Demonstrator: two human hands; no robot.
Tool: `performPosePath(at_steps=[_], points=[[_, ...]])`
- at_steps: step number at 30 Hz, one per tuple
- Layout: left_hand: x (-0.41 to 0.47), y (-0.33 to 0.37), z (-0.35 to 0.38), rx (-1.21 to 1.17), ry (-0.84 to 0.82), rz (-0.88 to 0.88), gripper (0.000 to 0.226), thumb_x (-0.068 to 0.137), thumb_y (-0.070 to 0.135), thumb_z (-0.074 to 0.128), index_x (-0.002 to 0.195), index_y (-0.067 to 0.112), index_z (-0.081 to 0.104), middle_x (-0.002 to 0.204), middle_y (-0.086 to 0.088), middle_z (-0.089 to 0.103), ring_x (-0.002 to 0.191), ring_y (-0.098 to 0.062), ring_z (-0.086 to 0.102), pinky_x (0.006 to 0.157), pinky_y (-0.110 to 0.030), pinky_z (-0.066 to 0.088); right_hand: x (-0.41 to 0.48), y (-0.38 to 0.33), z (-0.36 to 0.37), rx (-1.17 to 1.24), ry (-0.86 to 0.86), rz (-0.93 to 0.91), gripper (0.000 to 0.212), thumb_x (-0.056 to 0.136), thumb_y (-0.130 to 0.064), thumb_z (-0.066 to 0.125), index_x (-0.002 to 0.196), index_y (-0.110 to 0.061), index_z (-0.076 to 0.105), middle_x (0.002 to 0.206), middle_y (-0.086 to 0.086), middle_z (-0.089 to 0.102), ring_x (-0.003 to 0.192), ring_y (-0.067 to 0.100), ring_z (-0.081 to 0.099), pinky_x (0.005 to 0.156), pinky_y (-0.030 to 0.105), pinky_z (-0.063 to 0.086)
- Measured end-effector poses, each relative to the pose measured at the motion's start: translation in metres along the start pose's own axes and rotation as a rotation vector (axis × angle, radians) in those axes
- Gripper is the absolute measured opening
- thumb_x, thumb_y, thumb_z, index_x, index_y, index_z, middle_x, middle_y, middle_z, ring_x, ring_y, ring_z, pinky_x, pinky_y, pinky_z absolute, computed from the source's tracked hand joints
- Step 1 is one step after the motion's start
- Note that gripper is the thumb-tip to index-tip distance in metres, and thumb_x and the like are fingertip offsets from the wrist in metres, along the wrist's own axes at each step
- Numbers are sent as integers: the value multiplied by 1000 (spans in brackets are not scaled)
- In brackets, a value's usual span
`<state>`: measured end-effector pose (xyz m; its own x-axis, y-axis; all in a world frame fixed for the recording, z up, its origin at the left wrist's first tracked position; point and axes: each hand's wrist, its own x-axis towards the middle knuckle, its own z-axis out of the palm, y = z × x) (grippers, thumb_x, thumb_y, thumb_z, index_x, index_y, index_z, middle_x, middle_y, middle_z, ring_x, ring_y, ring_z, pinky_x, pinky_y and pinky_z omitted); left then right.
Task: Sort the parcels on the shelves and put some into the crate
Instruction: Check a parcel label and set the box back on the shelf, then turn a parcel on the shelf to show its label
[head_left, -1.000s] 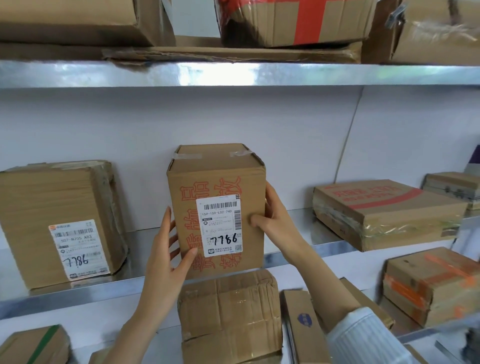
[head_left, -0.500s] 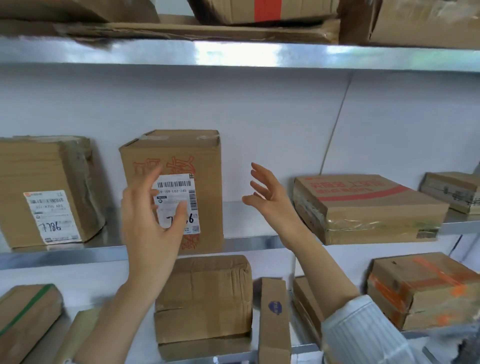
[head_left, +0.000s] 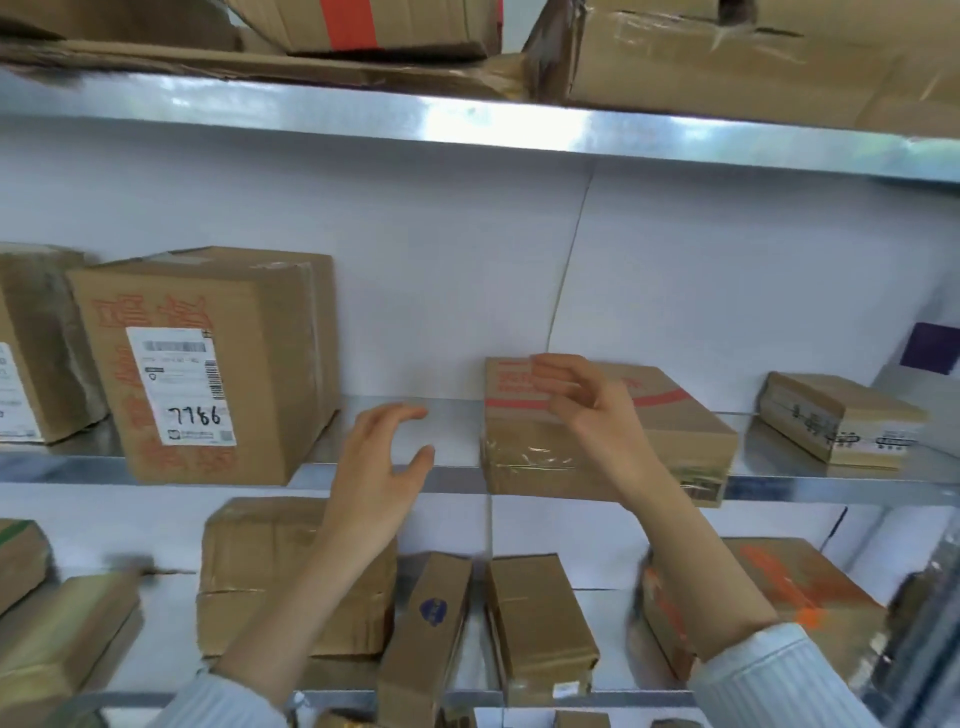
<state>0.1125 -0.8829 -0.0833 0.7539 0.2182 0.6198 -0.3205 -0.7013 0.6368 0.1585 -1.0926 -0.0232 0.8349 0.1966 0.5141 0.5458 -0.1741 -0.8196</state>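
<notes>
My left hand (head_left: 382, 467) hovers before the shiny metal middle shelf (head_left: 457, 431), fingers loosely spread, holding nothing. My right hand (head_left: 582, 410), relaxed and empty, is at the flat brown cardboard parcel with red tape (head_left: 691, 441). The tall brown cardboard box labelled 7786 (head_left: 208, 364) stands upright further left on that shelf.

The handwritten number 7786 is read in black on the white shipping label (head_left: 179, 387) stuck to the upright brown cardboard box (head_left: 270, 364). A barcode is printed above it, but the fine print is too blurred to read. The large red characters on that box, the red print on the flat brown cardboard box (head_left: 685, 415) and the blue round logo on the narrow brown carton (head_left: 434, 610) cannot be deciphered.
</notes>
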Motion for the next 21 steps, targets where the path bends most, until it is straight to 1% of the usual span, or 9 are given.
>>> performPosePath(at_steps=[4,6,9,11,12,14,16,18,21], points=[[5,15,28,-1,-66,-51,35,91,19,59,124,30,53,132,7,47,125,-12,42,102,-25,33,0,17,-47,28,116,25,43,88,10,48,115,-19,64,111,-5,68,106,6,64,83,15,51],[15,24,38,19,-74,-34,35,92,19,57,125,30,53,134,7,47,127,-12,41,101,-23,31,2,26,-69,44,195,38,40,88,8,49,115,-16,65,112,-2,68,103,6,65,89,20,51],[32,39,52,8,-75,5,33,94,25,54,127,31,51,133,12,45,125,-6,40,97,-16,29,7,41,-99,41,333,52,35,88,4,54,106,-23,69,106,-5,70,98,5,65,94,30,50],[43,50,63,-46,-107,31,34,95,30,52,129,31,50,132,18,41,123,-1,39,93,-13,32,10,51,-110,13,427,76,35,89,0,55,104,-28,68,108,-10,68,103,8,62,93,29,48],[49,54,71,-70,-135,44,34,96,33,50,130,32,49,132,20,39,125,0,38,96,-16,35,12,57,-114,-34,453,101,36,90,-3,54,110,-29,66,114,-12,64,109,9,58,93,27,43],[59,55,86,-45,-205,64,39,96,41,46,135,35,47,141,21,36,133,-3,34,107,-28,36,14,69,-117,-178,451,191,38,93,-13,54,126,-30,58,127,-12,53,119,10,48,103,27,35],[63,52,96,74,-243,58,45,96,48,42,140,38,41,151,21,26,142,-5,21,111,-32,29,16,81,-118,-292,408,254,43,94,-20,56,136,-27,51,133,-7,51,126,16,46,113,40,30],[65,49,99,143,-236,45,46,96,51,39,141,41,39,154,24,19,142,-1,16,109,-31,28,17,86,-119,-308,371,258,45,95,-20,55,140,-24,48,129,-6,54,124,16,47,110,41,35],[63,49,100,181,-224,48,44,96,51,37,140,44,40,152,27,20,140,2,19,106,-29,31,19,89,-121,-278,346,254,41,96,-19,54,136,-25,52,121,-10,56,111,9,49,98,29,43]])
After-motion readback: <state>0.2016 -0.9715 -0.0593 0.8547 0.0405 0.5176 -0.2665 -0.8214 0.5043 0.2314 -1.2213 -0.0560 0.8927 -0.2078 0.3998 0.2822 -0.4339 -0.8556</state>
